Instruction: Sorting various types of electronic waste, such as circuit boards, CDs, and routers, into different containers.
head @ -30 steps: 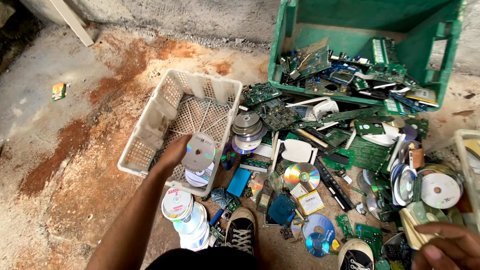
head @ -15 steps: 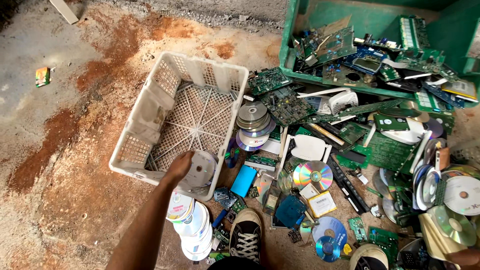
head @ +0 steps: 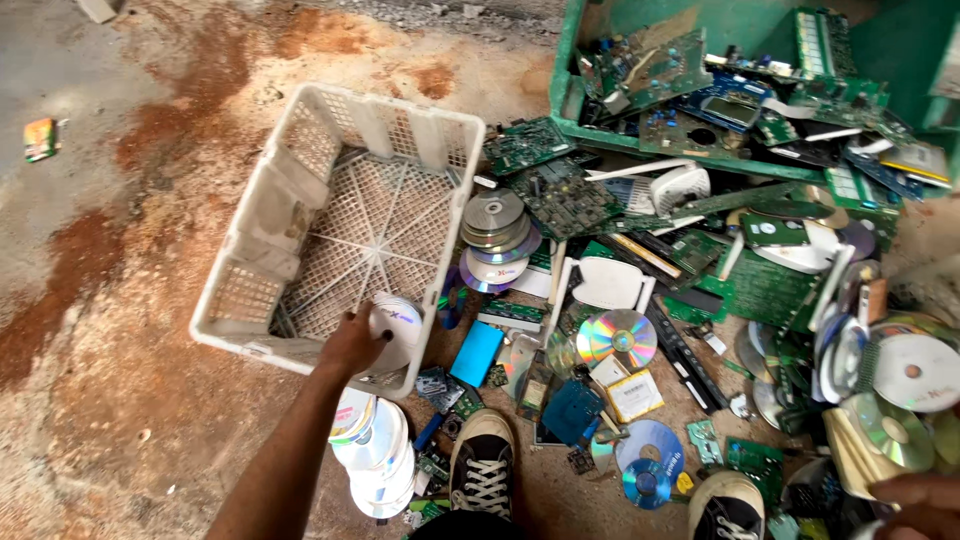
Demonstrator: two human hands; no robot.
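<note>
In the head view I see my left hand at the near rim of the white plastic crate, which stands on the bare concrete floor. The fingers pinch a white disc by its edge; the disc is tilted and sits just over the near right corner of the crate, not yet lying on the crate bottom. I judge the step in hand is putting this disc into the crate. The next move calls for opening the fingers while the disc is inside the rim, otherwise it can slide down outside onto the loose discs that lie just beside my left shoe.

My right hand shows only at the lower right corner of the frame, near a pile of discs; I cannot tell if it is open or closed. Between both hands the floor carries a rainbow-shining disc, a blue flat case and many green circuit boards. A stack of grey discs rests touching the right wall of the crate. At the far right stands a green bin, full of boards.
</note>
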